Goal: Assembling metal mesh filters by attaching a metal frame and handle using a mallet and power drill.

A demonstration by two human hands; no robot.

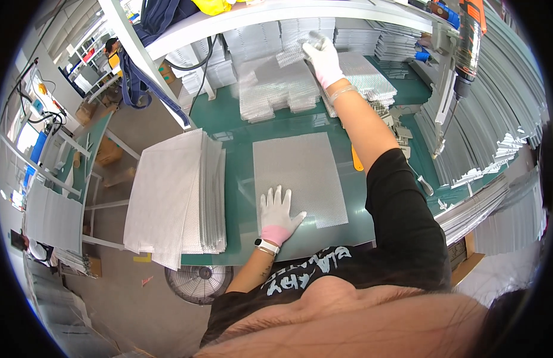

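A grey perforated mesh sheet point(300, 170) lies flat on the green tabletop in front of me. My left hand point(278, 216), in a white glove with a pink cuff, rests on its lower left part with fingers spread. At the back of the table, my gloved right hand point(324, 61) grips a small mesh piece point(291, 55) by its right side, fingers closed. That piece is above a pile of similar mesh pieces point(273, 86). Another pile point(366, 74) lies just right of this hand.
Left of the sheet stands a tall stack of mesh sheets point(163, 197). A power drill point(469, 45) hangs at the upper right beside stacked grey panels point(503, 101). A screwdriver point(424, 184) and a yellow-handled tool point(356, 159) lie at right. A white shelf point(288, 22) spans the back.
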